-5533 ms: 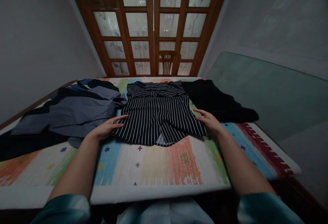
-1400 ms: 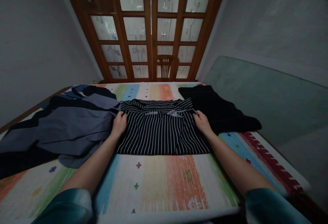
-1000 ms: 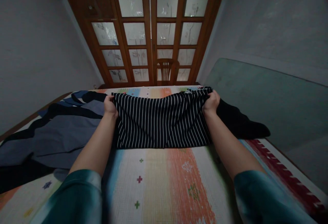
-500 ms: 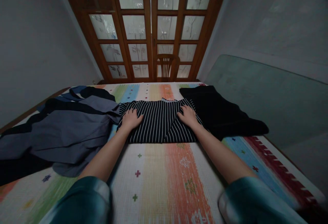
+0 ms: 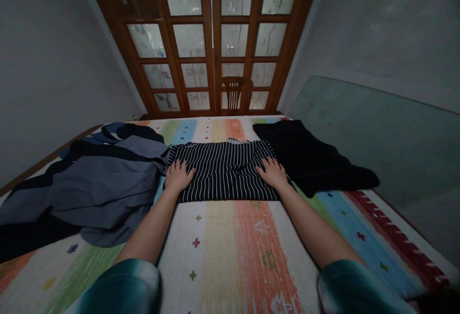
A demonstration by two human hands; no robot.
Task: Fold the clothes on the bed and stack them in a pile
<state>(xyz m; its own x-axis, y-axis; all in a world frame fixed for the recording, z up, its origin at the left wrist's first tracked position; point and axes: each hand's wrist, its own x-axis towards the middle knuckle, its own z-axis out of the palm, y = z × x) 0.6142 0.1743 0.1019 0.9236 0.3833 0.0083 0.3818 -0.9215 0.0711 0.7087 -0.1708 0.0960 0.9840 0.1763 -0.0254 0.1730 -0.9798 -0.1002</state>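
Note:
A black garment with thin white stripes lies folded into a wide rectangle in the middle of the bed. Its exact kind cannot be told. My left hand rests palm down on its left end, fingers spread. On its right end my right hand lies flat, fingers apart. Some creases run across the cloth between the hands. Left of my left hand is a heap of grey and dark clothes. A black garment lies spread out just right of the striped one.
A colourful striped sheet covers the bed. A greenish panel leans along the right wall. Beyond the far edge stand a wooden chair and wooden doors with glass panes. Walls close in on both sides.
Both hands have slid nearer to me over the striped garment, the right one also outward to the right. The creases in the cloth have shifted.

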